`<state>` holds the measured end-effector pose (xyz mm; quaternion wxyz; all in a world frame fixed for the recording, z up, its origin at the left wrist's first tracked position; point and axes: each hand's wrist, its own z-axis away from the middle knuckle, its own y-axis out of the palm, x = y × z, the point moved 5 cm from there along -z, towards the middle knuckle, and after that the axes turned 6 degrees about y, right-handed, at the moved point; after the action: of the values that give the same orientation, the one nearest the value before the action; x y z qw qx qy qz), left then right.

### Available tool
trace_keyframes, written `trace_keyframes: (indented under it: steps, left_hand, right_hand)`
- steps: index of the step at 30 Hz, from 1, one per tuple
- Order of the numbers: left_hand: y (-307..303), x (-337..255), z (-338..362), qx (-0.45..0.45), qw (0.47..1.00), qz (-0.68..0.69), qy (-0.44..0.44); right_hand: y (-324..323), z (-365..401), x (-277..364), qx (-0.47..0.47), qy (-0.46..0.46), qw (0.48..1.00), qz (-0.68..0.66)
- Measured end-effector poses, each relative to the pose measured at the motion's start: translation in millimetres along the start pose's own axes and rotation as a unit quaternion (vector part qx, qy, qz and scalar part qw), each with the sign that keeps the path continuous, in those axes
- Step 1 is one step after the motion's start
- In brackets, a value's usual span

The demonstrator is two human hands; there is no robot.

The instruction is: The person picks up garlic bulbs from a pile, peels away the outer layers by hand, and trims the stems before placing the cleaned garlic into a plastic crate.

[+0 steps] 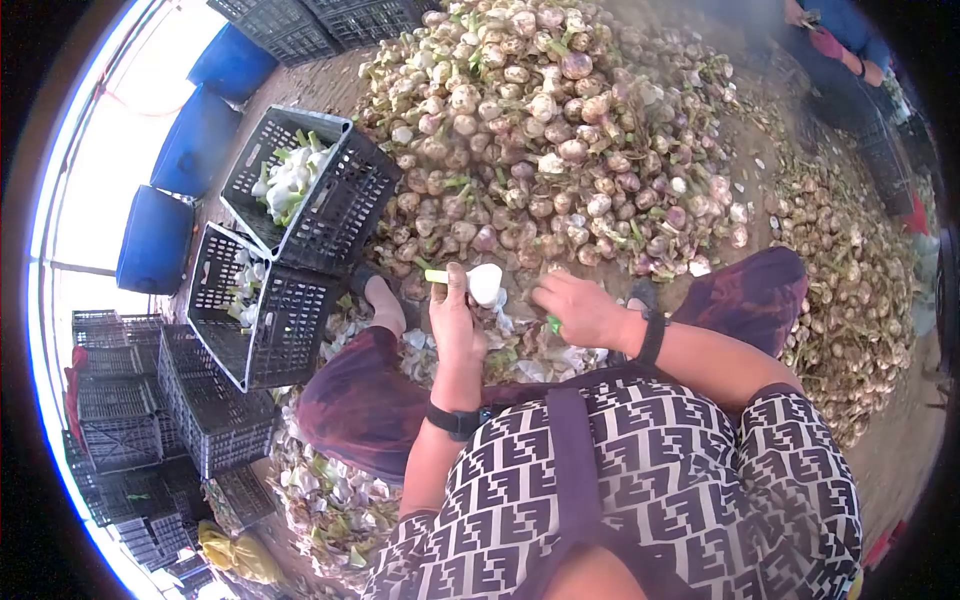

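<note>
Left: black crates with peeled bulbs, their edges near the left foot.
Centre: left hand, forearm upright, palm turned inward, grip closed on the green stem of a white garlic bulb; a narrow gap separates the bulb from the right hand.
Right of centre: right hand, forearm slanting in from the right, fingers curled on a green item, mostly hidden.
Upper centre: unpeeled garlic heap, beyond both hands.
Lower centre: shirt, repeated F-like shapes.

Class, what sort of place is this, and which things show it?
Probably a garlic cleaning or packing shed: a big heap of bulbs, black plastic crates and blue barrels.
</note>
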<state>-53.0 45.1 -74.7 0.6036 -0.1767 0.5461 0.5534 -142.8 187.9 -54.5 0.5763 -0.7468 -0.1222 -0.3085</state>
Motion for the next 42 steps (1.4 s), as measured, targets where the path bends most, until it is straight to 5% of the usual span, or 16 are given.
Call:
trace_keyframes:
  steps: [7,11,13,15,16,18,19,20,22,23,24,26,29,35,38,42]
  left_hand:
    - [-9.9,16.7,-8.5,0.013,0.986,0.087,-0.143]
    - [-2.9,20.1,-6.3,0.025,0.975,0.080,-0.207]
    - [-2.0,19.8,-6.8,-0.039,0.987,0.061,-0.146]
    - [-0.6,32.4,-8.3,0.039,0.978,0.117,-0.167]
    - [8.6,32.6,-2.6,0.044,0.975,0.126,-0.179]
    - [19.3,34.5,-0.7,0.056,0.969,0.141,-0.196]
    - [20.1,38.1,-3.2,0.063,0.966,0.147,-0.204]
    - [20.1,41.6,-5.7,0.069,0.963,0.153,-0.212]
    - [24.4,58.1,-10.2,0.070,0.964,0.118,-0.228]
    - [27.1,59.9,-13.8,0.067,0.966,0.102,-0.229]
    - [42.6,54.2,-0.1,0.187,0.911,0.175,-0.324]
    - [11.5,68.9,-6.9,0.023,0.956,0.113,-0.271]
    - [6.1,77.9,-26.6,-0.015,0.936,0.214,-0.278]
    - [23.1,-19.2,-88.7,-0.037,0.977,0.203,-0.052]
    - [37.5,-118.9,-121.3,-0.022,0.970,0.194,0.144]
    - [48.3,-174.0,-126.3,-0.045,0.977,0.150,0.145]
  right_hand:
    - [26.0,33.0,-42.1,0.194,0.219,0.956,0.016]
    - [70.6,77.8,-91.7,0.068,0.200,0.977,0.036]
    - [86.7,96.3,-126.6,0.115,0.382,0.916,-0.025]
    - [71.4,99.7,-147.9,0.123,0.506,0.850,-0.075]
    - [70.2,107.0,-163.9,-0.055,0.496,0.861,-0.098]
    - [65.9,122.4,-210.9,-0.223,0.579,0.783,0.031]
    - [61.1,134.4,-231.2,-0.151,0.623,0.768,0.002]
    - [73.3,161.7,-263.1,-0.196,0.725,0.659,0.049]
    - [90.6,221.2,-325.8,-0.150,0.766,0.621,0.073]
    - [91.0,230.4,-335.6,-0.114,0.771,0.622,0.074]
    - [93.8,242.3,-332.5,-0.065,0.768,0.633,0.077]
    - [103.0,252.6,-327.5,0.030,0.739,0.668,0.081]
    - [120.4,250.8,-337.3,0.148,0.681,0.711,0.093]
    - [178.5,278.6,-390.1,0.303,0.574,0.755,0.090]
    - [104.8,211.7,-312.5,0.271,0.518,0.795,0.162]
    - [103.7,185.4,-321.4,-0.135,0.625,0.766,-0.073]
